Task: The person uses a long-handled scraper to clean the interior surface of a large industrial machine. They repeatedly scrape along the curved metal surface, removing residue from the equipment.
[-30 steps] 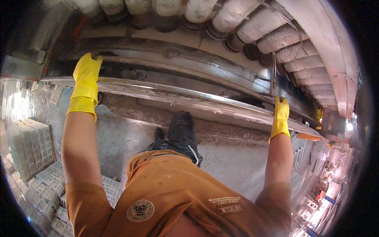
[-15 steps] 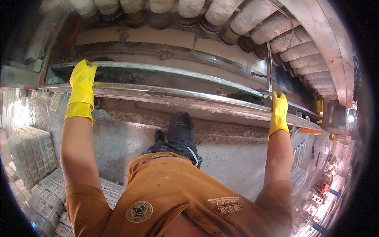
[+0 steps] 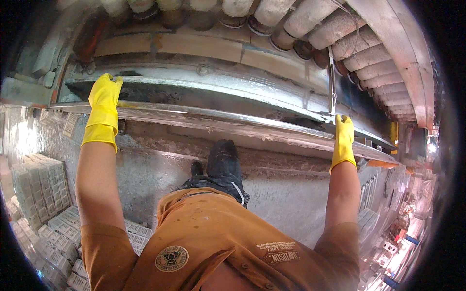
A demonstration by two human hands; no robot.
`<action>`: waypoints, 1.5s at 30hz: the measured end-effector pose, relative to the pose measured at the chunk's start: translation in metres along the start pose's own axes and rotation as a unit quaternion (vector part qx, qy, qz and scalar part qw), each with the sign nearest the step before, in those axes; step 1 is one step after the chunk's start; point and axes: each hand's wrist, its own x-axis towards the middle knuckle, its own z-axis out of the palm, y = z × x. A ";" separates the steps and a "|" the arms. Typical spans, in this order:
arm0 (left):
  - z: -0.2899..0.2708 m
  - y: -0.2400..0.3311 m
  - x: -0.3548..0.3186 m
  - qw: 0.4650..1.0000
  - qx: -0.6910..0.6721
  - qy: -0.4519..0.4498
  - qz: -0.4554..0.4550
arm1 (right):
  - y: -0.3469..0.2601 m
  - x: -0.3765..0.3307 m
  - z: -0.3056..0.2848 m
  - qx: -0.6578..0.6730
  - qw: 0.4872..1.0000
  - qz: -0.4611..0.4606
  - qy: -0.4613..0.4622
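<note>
Both my hands wear yellow rubber gloves. My left hand (image 3: 104, 99) lies over the near edge of a long shiny metal tray (image 3: 233, 123) at its left end, fingers curled over the rim. At the tray's right end my right hand (image 3: 343, 136) grips the same edge. The tray runs across the view in front of a dark slot (image 3: 145, 94) in a machine. My orange shirt fills the bottom, and one dark boot (image 3: 222, 157) stands below the tray.
Rows of pale rollers (image 3: 310, 26) curve over the machine at the top and right. A thin metal rod (image 3: 331, 77) stands upright near my right hand. Stacks of grey crates (image 3: 39, 194) sit at the lower left. A grey concrete floor (image 3: 286, 194) lies under me.
The view has shifted so the tray and both hands sit lower in the picture. Both hands keep their hold on the tray's edge.
</note>
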 end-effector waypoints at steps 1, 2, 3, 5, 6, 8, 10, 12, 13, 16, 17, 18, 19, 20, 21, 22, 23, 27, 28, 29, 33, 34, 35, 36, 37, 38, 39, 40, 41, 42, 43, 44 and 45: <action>0.000 -0.001 -0.001 1.000 0.000 -0.002 -0.005 | -0.004 -0.003 -0.002 0.008 1.000 0.010 -0.009; 0.002 0.002 -0.001 1.000 -0.002 -0.007 -0.006 | -0.012 -0.012 -0.008 0.013 1.000 0.023 -0.016; 0.001 0.002 -0.003 1.000 -0.003 -0.009 -0.011 | -0.021 -0.021 -0.012 0.015 0.999 0.028 -0.018; 0.001 0.002 -0.005 1.000 -0.001 -0.003 -0.013 | -0.035 -0.035 -0.020 0.021 0.999 0.038 -0.019; 0.000 0.002 -0.005 1.000 -0.001 0.000 -0.012 | -0.028 -0.030 -0.018 0.005 1.000 0.025 -0.007; 0.004 0.000 -0.001 1.000 0.003 0.009 -0.002 | -0.007 -0.013 -0.008 -0.026 0.999 -0.003 0.019; 0.007 -0.001 -0.001 1.000 0.002 0.016 0.006 | 0.004 -0.005 -0.005 -0.031 0.999 -0.013 0.020; 0.006 -0.002 -0.004 1.000 -0.001 0.022 0.008 | 0.009 -0.001 -0.001 -0.024 0.999 -0.018 0.019; 0.006 -0.001 -0.005 1.000 -0.007 0.019 0.004 | 0.012 0.000 0.001 -0.015 1.000 -0.015 0.018; 0.000 0.002 -0.011 1.000 -0.017 0.009 -0.009 | 0.011 0.001 0.002 -0.003 1.000 -0.015 0.019; -0.001 0.004 -0.011 1.000 -0.016 0.002 -0.011 | 0.009 -0.001 0.001 -0.003 1.000 -0.011 0.017; -0.001 0.005 -0.012 1.000 -0.014 -0.005 -0.012 | 0.007 -0.002 0.000 -0.003 1.000 -0.007 0.016; 0.001 0.004 -0.010 1.000 -0.014 -0.002 -0.009 | 0.006 -0.003 -0.001 -0.003 1.000 -0.001 0.011; 0.003 0.002 -0.008 1.000 -0.014 0.001 -0.007 | 0.003 -0.005 -0.004 -0.004 1.000 0.005 0.006; 0.004 0.000 -0.007 1.000 -0.014 0.004 -0.005 | 0.007 -0.002 -0.003 -0.011 1.000 -0.002 0.010; 0.006 -0.001 -0.007 1.000 -0.014 0.008 -0.003 | 0.012 0.003 -0.001 -0.018 1.000 -0.009 0.014; 0.008 -0.001 -0.006 1.000 -0.014 0.011 -0.001 | 0.013 0.003 0.000 -0.026 0.999 -0.014 0.018; 0.005 0.002 -0.007 1.000 -0.008 0.008 -0.009 | 0.009 0.002 0.000 -0.020 1.000 0.000 0.011; 0.003 0.003 -0.007 1.000 -0.008 0.006 -0.013 | 0.006 0.001 -0.001 -0.019 1.000 0.001 0.010; 0.003 0.005 -0.007 1.000 -0.008 0.004 -0.015 | 0.006 0.001 -0.002 -0.017 1.000 0.002 0.009; 0.007 0.002 -0.005 1.000 -0.013 0.014 -0.011 | 0.011 0.005 0.000 -0.005 1.000 -0.004 0.015; 0.009 0.000 -0.004 1.000 -0.015 0.024 -0.004 | 0.012 0.006 0.001 -0.006 1.000 -0.006 0.017; 0.010 -0.002 -0.003 0.999 -0.017 0.033 0.003 | 0.011 0.006 0.002 -0.007 1.000 -0.007 0.018; 0.011 -0.003 -0.002 0.999 -0.019 0.043 0.010 | 0.012 0.007 0.002 -0.007 1.000 -0.008 0.020; 0.012 -0.004 -0.001 0.999 -0.019 0.044 0.011 | 0.012 0.007 0.002 -0.008 1.000 -0.010 0.021; 0.011 -0.003 -0.001 0.999 -0.019 0.045 0.012 | 0.011 0.008 0.002 -0.009 1.000 -0.010 0.021; 0.010 -0.002 -0.001 0.999 -0.019 0.046 0.013 | 0.010 0.008 0.002 -0.011 1.000 -0.009 0.020; 0.008 -0.001 -0.001 0.999 -0.013 0.031 0.007 | 0.009 0.008 0.001 -0.013 1.000 -0.007 0.019; 0.003 0.003 -0.003 1.000 -0.008 0.017 0.000 | 0.007 0.007 0.001 -0.013 1.000 -0.003 0.017; 0.001 0.004 -0.003 1.000 -0.003 0.002 -0.007 | 0.004 0.006 0.000 -0.014 1.000 0.001 0.015; 0.003 0.003 -0.002 1.000 -0.003 0.006 -0.005 | 0.002 0.004 0.000 -0.012 1.000 0.007 0.012; 0.004 0.001 0.000 1.000 -0.005 0.010 -0.003 | 0.001 0.003 -0.001 -0.011 1.000 0.014 0.010; 0.005 0.000 0.001 1.000 -0.006 0.013 0.000 | 0.002 0.005 -0.001 -0.014 1.000 0.013 0.010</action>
